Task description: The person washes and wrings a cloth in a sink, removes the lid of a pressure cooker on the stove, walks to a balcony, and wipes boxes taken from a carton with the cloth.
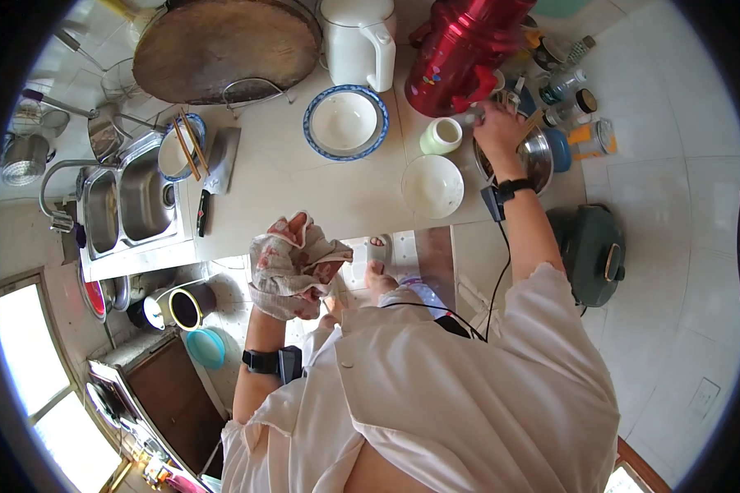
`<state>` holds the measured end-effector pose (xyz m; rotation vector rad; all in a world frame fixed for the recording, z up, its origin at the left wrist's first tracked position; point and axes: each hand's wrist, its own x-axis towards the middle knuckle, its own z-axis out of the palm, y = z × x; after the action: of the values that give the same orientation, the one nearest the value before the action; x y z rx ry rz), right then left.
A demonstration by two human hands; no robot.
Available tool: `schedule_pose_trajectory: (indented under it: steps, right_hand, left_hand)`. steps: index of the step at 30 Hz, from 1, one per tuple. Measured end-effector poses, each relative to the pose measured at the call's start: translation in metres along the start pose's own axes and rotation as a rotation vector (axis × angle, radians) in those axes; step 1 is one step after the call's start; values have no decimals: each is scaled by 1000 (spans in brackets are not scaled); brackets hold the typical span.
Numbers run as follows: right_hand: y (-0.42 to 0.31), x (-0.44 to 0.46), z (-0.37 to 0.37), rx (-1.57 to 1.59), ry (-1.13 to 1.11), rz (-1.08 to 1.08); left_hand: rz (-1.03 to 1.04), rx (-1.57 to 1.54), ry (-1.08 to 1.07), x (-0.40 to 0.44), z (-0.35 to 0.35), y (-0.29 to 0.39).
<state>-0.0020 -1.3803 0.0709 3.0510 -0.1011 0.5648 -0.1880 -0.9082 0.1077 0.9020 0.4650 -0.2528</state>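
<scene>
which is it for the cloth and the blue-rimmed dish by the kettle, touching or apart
Apart: the head view shows bare countertop plainly between the cloth and the blue-rimmed dish.

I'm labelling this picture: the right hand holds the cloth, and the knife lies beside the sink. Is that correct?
Only the hand is wrong: the head view shows the left hand holding the cloth. The knife does lie beside the sink.

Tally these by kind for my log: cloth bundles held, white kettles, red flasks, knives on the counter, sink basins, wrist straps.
Cloth bundle: 1
White kettle: 1
Red flask: 1
Knife: 1
Sink basins: 2
Wrist straps: 2
Total: 8
</scene>
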Motion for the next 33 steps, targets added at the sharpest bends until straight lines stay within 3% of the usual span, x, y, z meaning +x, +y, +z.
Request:
schedule_pose_trajectory:
  steps: [1, 3, 4, 6, 11, 12, 13, 15, 16, 19, 21, 23, 24, 26, 28, 30, 31, 33]
  right_hand:
    - [5, -7, -12, 135, 63, 69]
    - [-1, -28, -49, 359, 70, 287]
    - [-12, -45, -75, 449, 10, 431]
    - [-8, -94, -68, 1025, 101, 438]
    - [-74, -198, -101, 1178, -129, 628]
    - [-95, -210, -108, 1261, -171, 651]
    - [-118, -219, -120, 1269, -182, 629]
    - [-171, -226, -146, 1287, -349, 632]
    - [-198, -230, -154, 1291, -362, 605]
    - [-294, -229, -185, 1457, -669, 463]
    - [-351, -236, -187, 1524, -900, 367]
    - [-396, -258, -168, 1575, -938, 326]
    - [-415, -267, -158, 1575, -950, 318]
    - [-446, -275, -148, 1635, -968, 316]
    - [-473, -279, -144, 1699, -991, 313]
    - [-492, -282, -144, 1742, -1016, 286]
    - [-504, -285, -144, 1760, -1043, 269]
    - [-520, -293, -147, 1806, -1107, 222]
  left_hand:
    - [106, 397, -125, -6, 11, 13]
    - [212, 792, -232, -15, 23, 23]
    - [183, 710, -295, -20, 27, 22]
    - [56, 513, -365, -24, 11, 15]
    - [-343, -270, -608, 23, -66, -18]
    - [71, 272, -608, 9, -54, 1]
    - [444, 840, -421, -6, -40, 21]
    - [632, 758, -458, -2, -44, 34]
    - [826, 897, -472, -1, -49, 38]
    - [924, 831, -313, 11, -72, 26]
    - [419, 341, -543, -16, -98, 22]
    - [577, 583, -578, -54, -110, 48]
    - [896, 933, -536, -65, -120, 60]
    - [870, 810, -514, -81, -143, 81]
    - [435, 879, -326, -100, -150, 110]
    - [468, 784, -273, -83, -181, 52]
    - [493, 899, -281, -90, -177, 51]
    - [607, 1477, -432, -119, -149, 66]
